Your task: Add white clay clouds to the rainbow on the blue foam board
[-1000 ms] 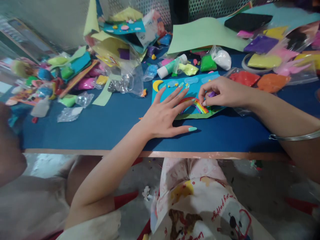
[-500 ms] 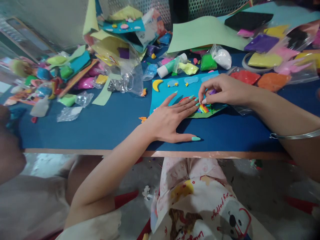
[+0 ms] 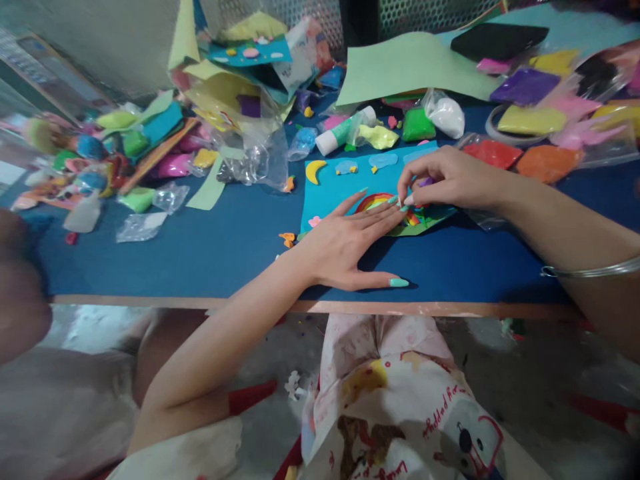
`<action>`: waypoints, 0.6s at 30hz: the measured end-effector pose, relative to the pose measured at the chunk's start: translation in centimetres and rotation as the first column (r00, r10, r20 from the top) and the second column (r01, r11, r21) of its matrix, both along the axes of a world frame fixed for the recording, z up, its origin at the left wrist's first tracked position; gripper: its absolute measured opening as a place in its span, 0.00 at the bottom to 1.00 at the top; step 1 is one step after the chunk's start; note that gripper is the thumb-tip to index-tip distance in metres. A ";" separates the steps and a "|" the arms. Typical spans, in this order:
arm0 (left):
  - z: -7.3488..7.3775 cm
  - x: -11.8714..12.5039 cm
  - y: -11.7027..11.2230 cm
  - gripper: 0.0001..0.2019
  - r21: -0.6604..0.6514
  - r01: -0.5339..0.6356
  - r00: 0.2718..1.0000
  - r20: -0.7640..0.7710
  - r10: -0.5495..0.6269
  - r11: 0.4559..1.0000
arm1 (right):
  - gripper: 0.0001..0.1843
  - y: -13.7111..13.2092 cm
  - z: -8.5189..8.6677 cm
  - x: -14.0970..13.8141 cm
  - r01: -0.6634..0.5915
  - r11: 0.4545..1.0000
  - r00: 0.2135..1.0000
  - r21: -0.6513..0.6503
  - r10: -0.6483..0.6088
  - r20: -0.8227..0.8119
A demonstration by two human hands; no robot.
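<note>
A blue paper card (image 3: 330, 193) lies on the table, decorated with a yellow clay moon (image 3: 315, 172), pale blue clouds and a clay rainbow (image 3: 373, 200). My left hand (image 3: 350, 243) rests over the card's lower part, fingers stretched out and thumb spread, covering part of the rainbow. At the rainbow's right end, my right hand (image 3: 443, 179) is closed in a pinch beside my left fingertips. Whatever sits between its thumb and forefinger is too small to make out. Purple and green clay shows just beneath that hand.
Behind the card lie a glue tube (image 3: 345, 132), a green clay packet (image 3: 419, 125) and a white one (image 3: 447, 115). Bagged clay crowds the right, near a red packet (image 3: 493, 152). Scraps and clay pieces pile up leftward. Another person's arm (image 3: 23, 287) is at the left edge.
My left hand has slid slightly right and down, with its fingertips nearer my right hand. More of the rainbow's red arc and a pink flower show. My right hand stays almost in place, still pinching.
</note>
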State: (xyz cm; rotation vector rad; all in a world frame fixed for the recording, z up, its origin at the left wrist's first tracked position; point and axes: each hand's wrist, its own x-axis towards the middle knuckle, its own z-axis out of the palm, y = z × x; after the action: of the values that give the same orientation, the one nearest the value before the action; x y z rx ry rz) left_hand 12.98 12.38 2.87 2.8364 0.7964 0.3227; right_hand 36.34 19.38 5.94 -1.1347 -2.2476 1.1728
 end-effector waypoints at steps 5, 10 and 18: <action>0.2 -0.1 0.4 0.47 0.007 0.055 0.998 -0.011 -0.055 0.998 | 0.05 -0.2 0.3 -0.2 0.041 0.999 0.998 -0.021 -0.041 -0.040; 0.9 -0.9 1.5 0.43 -0.010 -0.083 0.996 -0.027 0.082 0.997 | 0.06 -0.4 0.1 -0.5 0.165 0.986 0.976 -0.025 -0.167 -0.143; 1.1 -2.4 2.1 0.49 -0.032 -0.242 0.970 -0.045 0.241 0.970 | 0.12 0.0 -0.1 -0.7 0.348 0.919 0.881 -0.185 -0.388 -0.270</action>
State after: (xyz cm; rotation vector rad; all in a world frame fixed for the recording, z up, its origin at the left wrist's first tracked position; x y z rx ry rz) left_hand 10.55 14.50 3.96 2.7213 1.1476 0.2805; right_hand 35.69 19.36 5.87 -1.2662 -1.6555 1.2461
